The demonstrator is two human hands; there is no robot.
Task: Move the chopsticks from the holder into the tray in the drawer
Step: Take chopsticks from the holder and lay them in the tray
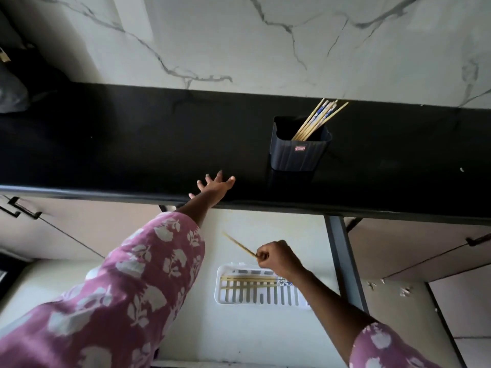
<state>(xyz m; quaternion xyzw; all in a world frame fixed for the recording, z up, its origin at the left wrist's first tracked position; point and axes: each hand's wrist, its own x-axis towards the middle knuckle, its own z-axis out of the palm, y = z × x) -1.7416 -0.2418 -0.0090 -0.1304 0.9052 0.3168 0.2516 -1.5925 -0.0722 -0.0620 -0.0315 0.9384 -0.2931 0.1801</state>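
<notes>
A dark ribbed holder [299, 152] stands on the black counter [132, 144] and holds several wooden chopsticks [320, 119] leaning to the right. Below, in the open drawer [265, 338], lies a white slotted tray [263, 298] with a few chopsticks [249, 280] laid across it. My right hand [279, 257] hovers just above the tray's far edge and grips chopsticks [239, 245] that point up and left. My left hand [215, 187] rests on the counter's front edge with fingers spread, left of the holder.
A marble-patterned wall [265, 41] rises behind the counter. Dark bags [16, 83] sit at the counter's far left. Closed cabinet fronts with black handles [478, 239] flank the drawer. The drawer's dark side rail [345, 261] runs right of the tray.
</notes>
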